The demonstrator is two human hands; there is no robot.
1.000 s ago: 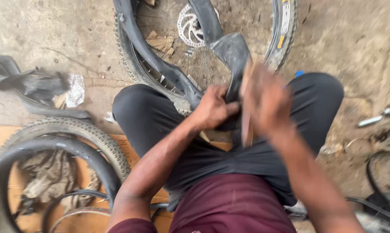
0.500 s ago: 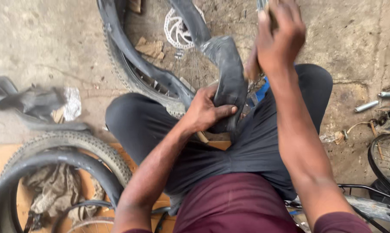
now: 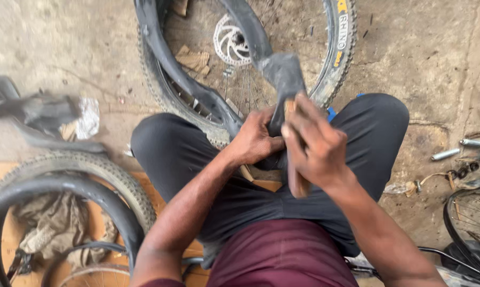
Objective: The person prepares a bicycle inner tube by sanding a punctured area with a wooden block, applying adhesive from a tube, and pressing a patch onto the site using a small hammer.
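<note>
Black inner tube [image 3: 282, 79] lies folded over the near lap, pinned by the clenched left hand [image 3: 253, 141], while the right hand [image 3: 314, 146], raised 0.5 second ago, is down again, gripping a wooden tool [image 3: 297, 180] against it.

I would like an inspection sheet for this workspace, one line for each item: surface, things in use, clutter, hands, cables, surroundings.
Surface: bare, stained concrete floor; a wooden board lies under the seated person.
Things in use: black inner tube drawn over the lap from the bicycle wheel; brown wooden-looking tool.
Clutter: second tyre with a rag inside it; crumpled black rubber; two small metal cylinders.
Hands: left hand grips the tube; right hand is closed on the tool, against the tube.
Cables: nothing seen.
Surroundings: part of another spoked wheel at the right edge.
</note>
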